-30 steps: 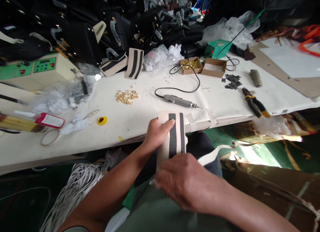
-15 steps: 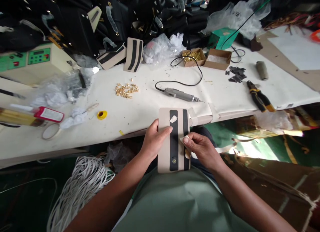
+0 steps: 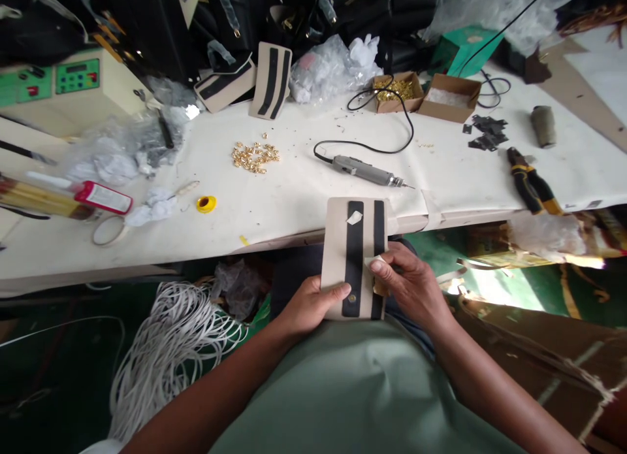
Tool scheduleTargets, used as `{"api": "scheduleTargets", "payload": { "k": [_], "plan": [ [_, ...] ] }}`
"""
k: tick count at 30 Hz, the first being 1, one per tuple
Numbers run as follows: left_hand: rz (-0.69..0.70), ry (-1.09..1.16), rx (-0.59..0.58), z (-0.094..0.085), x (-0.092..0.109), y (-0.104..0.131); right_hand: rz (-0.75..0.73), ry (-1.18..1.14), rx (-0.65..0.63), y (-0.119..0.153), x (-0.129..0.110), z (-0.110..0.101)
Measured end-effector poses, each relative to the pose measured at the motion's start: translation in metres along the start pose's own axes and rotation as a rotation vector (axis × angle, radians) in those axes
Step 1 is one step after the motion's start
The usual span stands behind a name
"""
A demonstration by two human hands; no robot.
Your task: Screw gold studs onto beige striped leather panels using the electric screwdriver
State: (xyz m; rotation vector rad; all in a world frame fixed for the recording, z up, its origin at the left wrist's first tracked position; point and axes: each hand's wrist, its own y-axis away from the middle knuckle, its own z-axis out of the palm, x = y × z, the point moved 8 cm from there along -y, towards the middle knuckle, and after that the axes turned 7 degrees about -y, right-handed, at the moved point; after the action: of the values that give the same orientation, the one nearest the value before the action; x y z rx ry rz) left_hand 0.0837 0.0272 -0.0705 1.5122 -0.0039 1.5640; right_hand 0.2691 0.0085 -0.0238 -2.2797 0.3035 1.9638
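A beige panel with two black strips (image 3: pixel 336 245) is held above my lap, just off the table's front edge. My left hand (image 3: pixel 309 305) grips its lower left side, thumb on the front near a small round metal piece (image 3: pixel 352 298). A whitish scrap (image 3: pixel 354 217) sticks to the upper end of the left black strip. At the panel's right side my right hand (image 3: pixel 414 277) pinches a small pale piece of paper or tape (image 3: pixel 371 262) between thumb and fingers. Something tan shows under those fingers, too small to name.
On the white table (image 3: pixel 289 206) lie gold fittings (image 3: pixel 255 157), a corded grey screwdriver (image 3: pixel 367 171), pliers (image 3: pixel 531 183) and a yellow tape roll (image 3: pixel 206 204). Two small cardboard boxes (image 3: pixel 450 98) stand behind. Similar panels (image 3: pixel 271 81) lean at the back. White cord (image 3: pixel 161 362) lies heaped below left.
My left hand has slid down the panel toward its lower end. The right hand keeps pinching the pale piece at the right side. The whole view has shifted slightly.
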Motion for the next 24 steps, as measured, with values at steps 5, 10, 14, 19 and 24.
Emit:
{"api": "scheduleTargets", "payload": {
  "k": [5, 10, 14, 19, 24],
  "plan": [
    [0.161, -0.090, 0.143, -0.008, 0.028, -0.013, -0.210, 0.270, 0.226, 0.017, -0.028, -0.034],
    [0.161, -0.093, 0.143, 0.002, 0.042, -0.019, 0.015, 0.093, -0.016, 0.019, -0.015, -0.005],
    [0.162, -0.101, 0.145, 0.007, 0.044, -0.019, 0.108, 0.008, -0.041, 0.012, -0.005, 0.009],
    [0.169, -0.112, 0.157, 0.002, 0.042, -0.022, 0.097, -0.011, -0.099, 0.007, -0.008, 0.016],
    [0.161, -0.089, 0.150, 0.001, 0.041, -0.019, 0.106, -0.025, -0.155, 0.009, -0.008, 0.019]
  ]
}}
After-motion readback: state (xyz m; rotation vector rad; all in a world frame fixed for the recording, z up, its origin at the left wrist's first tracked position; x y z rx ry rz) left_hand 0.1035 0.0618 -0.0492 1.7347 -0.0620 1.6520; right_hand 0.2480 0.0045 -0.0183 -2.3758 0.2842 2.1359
